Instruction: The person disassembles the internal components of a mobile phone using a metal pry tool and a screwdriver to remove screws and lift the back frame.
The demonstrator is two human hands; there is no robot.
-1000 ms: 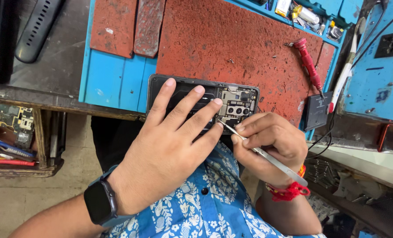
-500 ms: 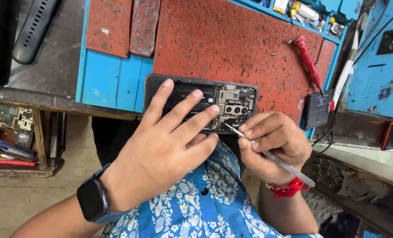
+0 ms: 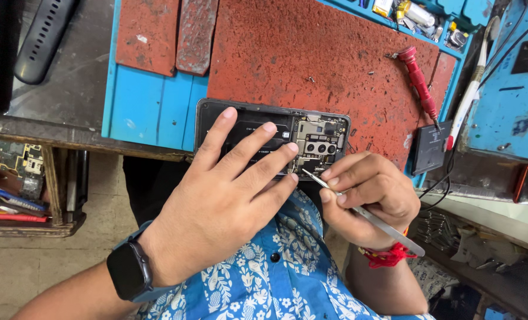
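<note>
An opened smartphone with its back cover off lies at the near edge of a worn red mat, camera module and circuit board exposed. My left hand lies flat across the phone with fingers spread, pressing it down; a dark smartwatch is on that wrist. My right hand pinches metal tweezers, whose tips touch the lower edge of the board near the camera module. A red thread is tied around the right wrist.
A red-handled screwdriver lies on the mat at the right, beside a small black block. A blue panel with a socket stands at far right. Loose circuit boards and tools fill a shelf at lower left. A dark strap lies upper left.
The tweezer tips have shifted slightly along the board's lower edge near the camera module. My left hand stays flat on the phone; the view has moved a little.
</note>
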